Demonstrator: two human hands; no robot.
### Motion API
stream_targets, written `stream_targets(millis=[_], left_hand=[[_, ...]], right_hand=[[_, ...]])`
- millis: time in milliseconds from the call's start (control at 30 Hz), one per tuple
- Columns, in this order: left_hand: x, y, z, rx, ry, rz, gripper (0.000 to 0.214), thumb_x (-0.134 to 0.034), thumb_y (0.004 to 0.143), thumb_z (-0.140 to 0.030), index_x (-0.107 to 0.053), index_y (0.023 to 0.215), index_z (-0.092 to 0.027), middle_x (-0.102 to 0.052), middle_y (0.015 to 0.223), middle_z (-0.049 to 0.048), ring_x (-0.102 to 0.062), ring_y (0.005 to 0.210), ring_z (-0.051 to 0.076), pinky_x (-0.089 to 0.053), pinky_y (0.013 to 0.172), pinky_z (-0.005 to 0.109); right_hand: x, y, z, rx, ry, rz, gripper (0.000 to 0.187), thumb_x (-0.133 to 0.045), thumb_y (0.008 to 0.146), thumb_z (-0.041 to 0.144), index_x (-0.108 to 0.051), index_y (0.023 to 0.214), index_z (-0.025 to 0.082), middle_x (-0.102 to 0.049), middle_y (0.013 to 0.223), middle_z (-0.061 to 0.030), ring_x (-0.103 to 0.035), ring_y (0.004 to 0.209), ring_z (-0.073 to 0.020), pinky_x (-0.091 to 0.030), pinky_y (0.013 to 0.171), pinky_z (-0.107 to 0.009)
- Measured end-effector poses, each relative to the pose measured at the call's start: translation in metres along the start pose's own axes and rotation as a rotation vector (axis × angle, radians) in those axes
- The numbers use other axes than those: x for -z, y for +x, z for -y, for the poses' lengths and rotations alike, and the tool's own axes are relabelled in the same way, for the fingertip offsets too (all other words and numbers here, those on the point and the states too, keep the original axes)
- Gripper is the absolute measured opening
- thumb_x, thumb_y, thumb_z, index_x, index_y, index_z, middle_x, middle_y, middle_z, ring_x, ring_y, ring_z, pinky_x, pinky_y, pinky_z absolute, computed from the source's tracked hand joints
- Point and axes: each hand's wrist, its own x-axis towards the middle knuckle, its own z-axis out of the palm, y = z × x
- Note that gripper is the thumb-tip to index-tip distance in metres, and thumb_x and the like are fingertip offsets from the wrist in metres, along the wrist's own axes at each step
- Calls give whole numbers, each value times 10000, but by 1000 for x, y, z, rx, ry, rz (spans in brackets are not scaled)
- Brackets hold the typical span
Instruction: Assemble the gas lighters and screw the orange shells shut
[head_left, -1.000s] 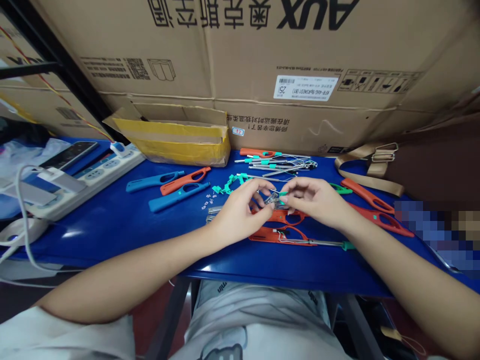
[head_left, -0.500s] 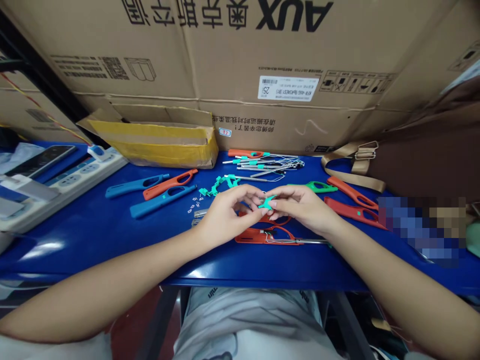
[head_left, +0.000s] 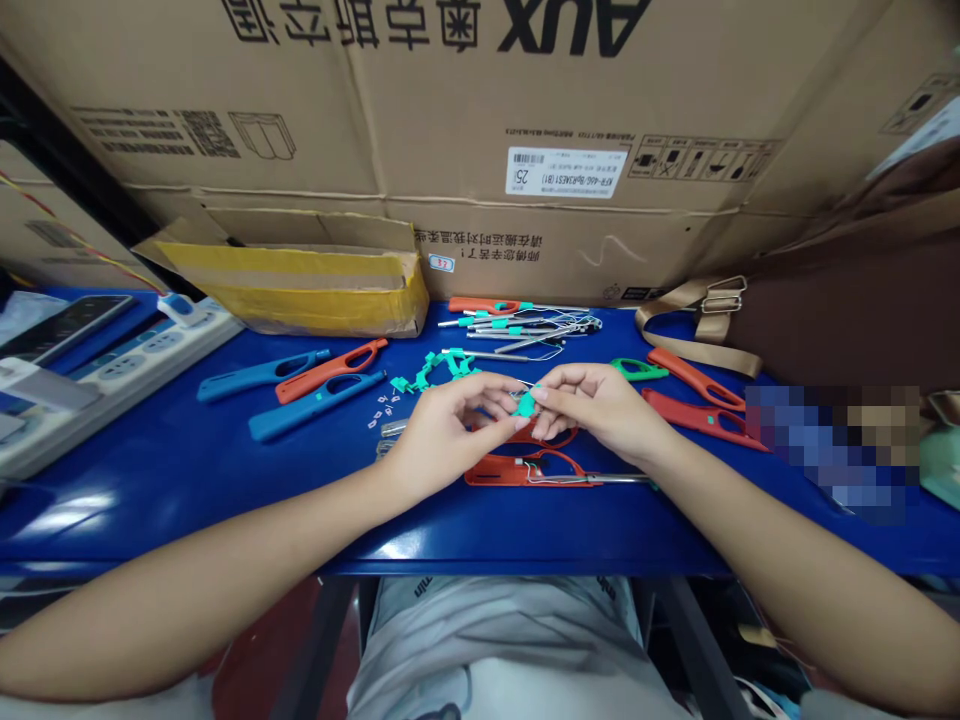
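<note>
Between my two hands is a small teal plastic piece [head_left: 526,404], looking like a lighter trigger. My left hand [head_left: 469,415] pinches it from the left between thumb and fingers. The fingertips of my right hand [head_left: 589,405] close on its upper right side. Right below lies an orange lighter half-shell [head_left: 491,470] with a metal tube [head_left: 619,479] and thin white wires in it. Another orange shell behind it is mostly covered by my hands. Several more teal pieces [head_left: 431,370] are heaped just beyond my left hand, beside tiny pale bits [head_left: 379,413].
Metal tubes with wires [head_left: 517,325] lie at the back under an orange lighter shell [head_left: 484,304]. Blue shells [head_left: 315,405] are at left, red-orange ones [head_left: 701,415] at right. A yellow-taped box [head_left: 300,290], a power strip [head_left: 142,360] and a tan strap [head_left: 697,345] border the blue table.
The teal piece has been turned between my fingers, showing a different side. My right fingertips have shifted to its upper edge. The whole view has moved slightly.
</note>
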Motion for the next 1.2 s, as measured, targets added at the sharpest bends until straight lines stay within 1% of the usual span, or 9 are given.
stream_targets(millis=[233, 367, 467, 533, 667, 800, 900, 1067, 1200], left_hand=[[1, -1, -1, -108, 89, -18, 261, -762, 868, -253, -736, 1112, -166, -773, 946, 49, -721, 854, 145, -592, 749, 234], [1, 0, -4, -134, 136, -25, 207, -726, 896, -259, -755, 1077, -163, -778, 951, 53, -717, 833, 141, -583, 728, 226], [1, 3, -2, -81, 48, -34, 191, -728, 883, -273, -756, 1029, -153, -772, 944, 56, -707, 809, 137, -584, 721, 228], [2, 5, -1, -16, -36, -27, 183, -735, 863, -261, -749, 1004, -145, -762, 885, 42, -689, 734, 118, -581, 691, 223], [5, 9, -6, 105, -142, 43, 137, -750, 833, -239, -746, 931, -143, -723, 730, -4, -640, 603, 84, -573, 638, 206], [8, 9, -14, 166, -120, 66, 248, -802, 808, -365, -765, 924, -149, -734, 723, 11, -643, 592, 104, -591, 618, 235], [9, 8, -16, 188, -86, 70, 307, -810, 799, -420, -781, 950, -155, -748, 746, 27, -650, 601, 118, -598, 617, 254], [9, 9, -10, 266, -108, 130, 215, -782, 831, -325, -790, 971, -162, -745, 759, 12, -647, 615, 98, -581, 655, 235], [8, 9, -5, 284, -83, 146, 205, -763, 840, -288, -784, 993, -152, -752, 778, 16, -643, 615, 99, -574, 654, 242]], right_hand=[[7, -3, 13, 42, -197, 33, 376, -824, 761, 511, -721, 777, 150, -726, 646, -17, -643, 508, -98, -541, 519, -212], [11, -6, 11, 112, -421, 30, 347, -746, 842, 506, -700, 831, 162, -713, 715, -19, -606, 532, -100, -517, 519, -228], [11, -8, 6, 330, -714, -26, 243, -677, 917, 406, -707, 897, 166, -664, 720, -10, -592, 587, -110, -480, 533, -227], [10, -10, 5, 502, -889, -48, 178, -667, 933, 339, -708, 959, 168, -670, 798, -22, -594, 628, -112, -480, 570, -235], [11, -15, 6, 718, -1073, -23, 154, -641, 968, 296, -686, 1060, 181, -697, 954, -62, -628, 720, -134, -513, 664, -264], [13, -16, 6, 796, -1138, -29, 202, -619, 984, 317, -679, 1137, 198, -726, 1030, -90, -689, 887, -192, -557, 765, -305], [14, -17, 5, 836, -1174, -54, 232, -610, 989, 312, -686, 1181, 205, -737, 1080, -99, -709, 904, -197, -570, 792, -316], [13, -18, 7, 943, -1312, -12, 180, -571, 1007, 256, -738, 1048, 204, -752, 992, -80, -704, 882, -181, -542, 780, -288], [11, -18, 7, 919, -1324, 65, 190, -536, 1021, 241, -719, 1006, 193, -744, 960, -71, -682, 858, -176, -514, 757, -288]])
